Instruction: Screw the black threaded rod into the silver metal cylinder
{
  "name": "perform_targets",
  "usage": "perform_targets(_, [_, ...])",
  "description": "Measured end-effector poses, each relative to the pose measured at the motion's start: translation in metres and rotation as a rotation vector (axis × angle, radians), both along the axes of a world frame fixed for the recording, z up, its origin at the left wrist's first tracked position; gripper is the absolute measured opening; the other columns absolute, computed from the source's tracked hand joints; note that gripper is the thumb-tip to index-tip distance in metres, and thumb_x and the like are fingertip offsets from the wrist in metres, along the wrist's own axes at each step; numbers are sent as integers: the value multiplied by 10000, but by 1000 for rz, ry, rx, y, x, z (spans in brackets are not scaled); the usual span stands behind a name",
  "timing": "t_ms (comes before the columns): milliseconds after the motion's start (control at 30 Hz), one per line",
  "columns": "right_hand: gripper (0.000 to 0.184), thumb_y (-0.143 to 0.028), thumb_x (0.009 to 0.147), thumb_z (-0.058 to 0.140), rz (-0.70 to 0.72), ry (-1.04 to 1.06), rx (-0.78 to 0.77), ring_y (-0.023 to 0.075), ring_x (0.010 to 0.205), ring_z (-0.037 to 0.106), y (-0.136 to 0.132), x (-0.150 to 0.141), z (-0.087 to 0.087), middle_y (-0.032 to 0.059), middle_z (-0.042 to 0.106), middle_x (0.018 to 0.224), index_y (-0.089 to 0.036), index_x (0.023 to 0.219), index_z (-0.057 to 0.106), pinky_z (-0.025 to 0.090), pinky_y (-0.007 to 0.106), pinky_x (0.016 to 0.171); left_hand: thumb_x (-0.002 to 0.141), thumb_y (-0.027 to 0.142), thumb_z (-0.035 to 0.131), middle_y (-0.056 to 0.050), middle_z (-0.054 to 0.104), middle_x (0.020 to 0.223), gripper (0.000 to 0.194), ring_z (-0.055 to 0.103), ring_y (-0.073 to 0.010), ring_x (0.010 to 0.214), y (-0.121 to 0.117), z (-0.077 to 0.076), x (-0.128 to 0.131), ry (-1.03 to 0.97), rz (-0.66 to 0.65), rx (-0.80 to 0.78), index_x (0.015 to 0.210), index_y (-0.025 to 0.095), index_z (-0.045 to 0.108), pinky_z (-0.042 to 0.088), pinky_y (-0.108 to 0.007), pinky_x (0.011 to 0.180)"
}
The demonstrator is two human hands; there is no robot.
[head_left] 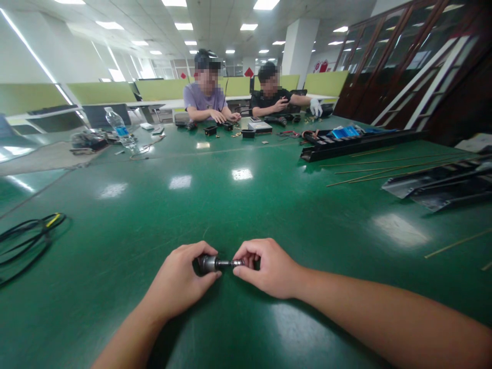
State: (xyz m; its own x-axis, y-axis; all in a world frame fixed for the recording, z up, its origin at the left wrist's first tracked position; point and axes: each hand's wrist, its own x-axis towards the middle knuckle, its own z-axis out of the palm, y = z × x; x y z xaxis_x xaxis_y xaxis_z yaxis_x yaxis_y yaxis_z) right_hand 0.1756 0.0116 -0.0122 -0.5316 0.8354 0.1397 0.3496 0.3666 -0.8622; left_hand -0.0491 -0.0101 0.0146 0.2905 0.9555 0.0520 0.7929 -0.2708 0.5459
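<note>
Low over the near middle of the green tabletop (pixel 215 205), a metal cylinder with a thin shaft (pixel 210 263) lies level between my hands. My left hand (pixel 180 277) is closed around its wide, dark grey body, thumb below and fingers above. The shaft points right, towards a shiny ringed metal tip (pixel 237 263). My right hand (pixel 265 266) pinches that tip between thumb and index finger, the other fingers curled in. I cannot tell whether the tip is a separate piece or part of the shaft. The cylinder's far left end is partly hidden by my left hand.
A coiled black cable (pixel 28 241) lies at left, with a plastic bottle (pixel 117 124) farther back. Black metal channels (pixel 346 146) and thin rods (pixel 361 171) occupy the right. Two people (pixel 205 95) sit across the table, handling small parts and black boxes (pixel 210 131).
</note>
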Motion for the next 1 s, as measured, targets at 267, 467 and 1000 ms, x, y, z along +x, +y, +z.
perform_targets(267, [89,-238,786,674,-11,24,-7,108,599,563,0,0,3,-15,633,683,-163,831,690,428,215,574,751,250,679,26,695,889,176,640,-191,848,0,2,-1,5,7,3,926,259,658,446,-303,794])
perform_targets(467, [84,-229,778,675,-37,43,-22,109,591,556,-1,1,3,-10,629,669,-154,815,683,431,216,575,765,289,688,31,693,861,163,650,-185,814,1,3,-9,-9,47,9,921,256,656,466,-289,751])
perform_targets(1000, [417,-387,989,418,49,120,-116,109,595,531,3,1,0,-13,561,614,-157,680,579,391,224,597,619,510,826,-53,752,990,571,716,-247,935,-23,40,-55,-574,595,103,1067,189,674,580,-338,899])
